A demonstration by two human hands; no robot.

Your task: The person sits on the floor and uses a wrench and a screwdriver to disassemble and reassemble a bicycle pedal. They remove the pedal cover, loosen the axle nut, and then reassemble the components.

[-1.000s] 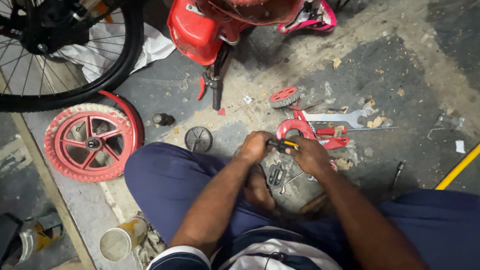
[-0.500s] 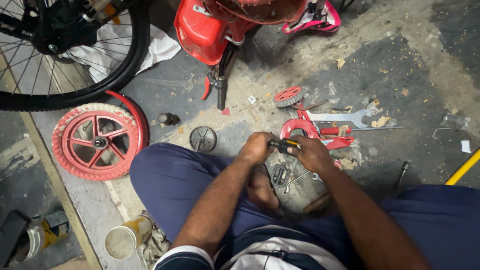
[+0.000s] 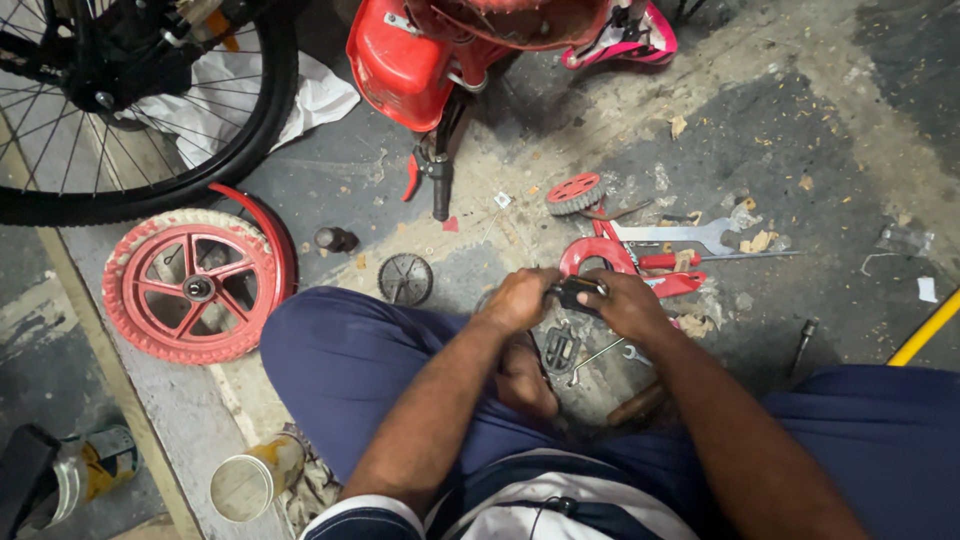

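I sit on the floor with my knees apart, and both hands meet over a small black bicycle part (image 3: pixel 574 291). My left hand (image 3: pixel 520 300) grips its left end, my right hand (image 3: pixel 626 305) closes on its right end. Below the hands a black pedal (image 3: pixel 561 350) and a small spanner (image 3: pixel 600 355) lie on the concrete by my bare foot (image 3: pixel 525 378). Just beyond my hands lie a red chain guard piece (image 3: pixel 597 255), a red-handled screwdriver (image 3: pixel 700 259) and a large flat spanner (image 3: pixel 672 233).
A red child's wheel (image 3: pixel 190 285) lies at the left by a black bicycle wheel (image 3: pixel 130 110). A red child's bike body (image 3: pixel 430 50) stands at the top. A small red training wheel (image 3: pixel 574 193), a round sprocket (image 3: pixel 405 278), a tin can (image 3: pixel 250 480) and a yellow bar (image 3: pixel 925 330) are around.
My hands stay together on the black part, with only small shifts. The view has drifted slightly, so the floor things sit a little lower in frame.
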